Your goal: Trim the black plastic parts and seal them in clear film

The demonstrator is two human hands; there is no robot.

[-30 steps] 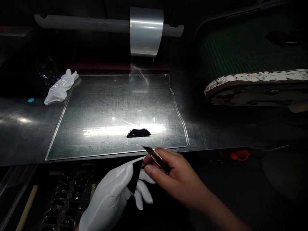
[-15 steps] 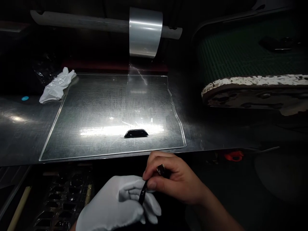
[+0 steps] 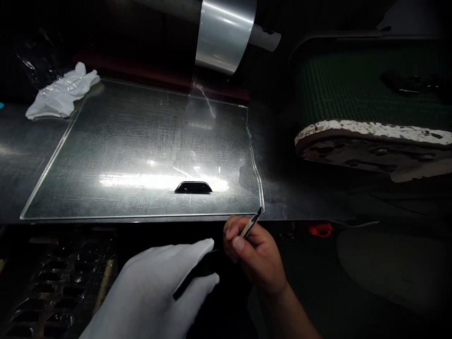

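My left hand [image 3: 160, 282], in a white glove, is at the bottom centre with thumb and fingers curved around a dark gap. A thin dark edge shows at its fingertips, but the thing itself blends into the black background. My bare right hand [image 3: 257, 254] grips a slim tool [image 3: 250, 225] with a pale shaft and a dark pointed tip, aimed up and right; its exact kind is unclear. That tip overlaps the near right corner of a scratched clear sheet [image 3: 141, 136]. On the sheet lies a small black trapezoid piece [image 3: 193, 187].
A roll of clear film [image 3: 226, 35] hangs on a bar behind the sheet, its loose end reaching down onto it. White gloves [image 3: 63, 92] lie at left. A green conveyor belt [image 3: 360, 89] stands at right. Lower left holds a tray [image 3: 56, 292] of black pieces.
My hands have drawn apart. The tool in my right hand has swung out to point up and right. The black strip seen between my hands is no longer distinct. The view has shifted.
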